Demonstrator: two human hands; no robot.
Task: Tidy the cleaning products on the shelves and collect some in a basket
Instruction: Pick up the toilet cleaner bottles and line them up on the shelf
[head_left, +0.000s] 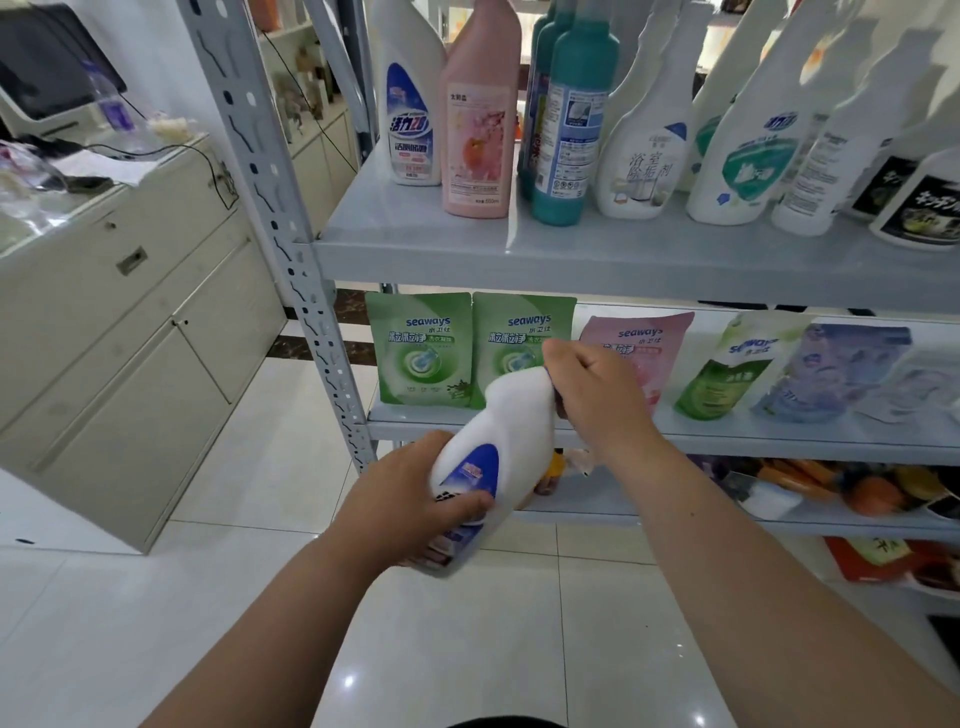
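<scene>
A person's left hand (415, 493) wraps round the lower body of a white bottle (498, 421) with a blue label, thumb across the label, while the right hand (592, 384) closes over its neck and cap. Held in the air in front of the middle shelf (727, 441), the bottle lies on a slant: base down and left, toward the person, neck pointing up and right, toward the shelf. Behind it stand two green pouches (421, 348) and a pink pouch (654, 353). On the top shelf (571, 260) beyond, a matching white bottle (410, 104) stands upright beside a pink bottle (480, 124) and teal bottles (571, 130).
</scene>
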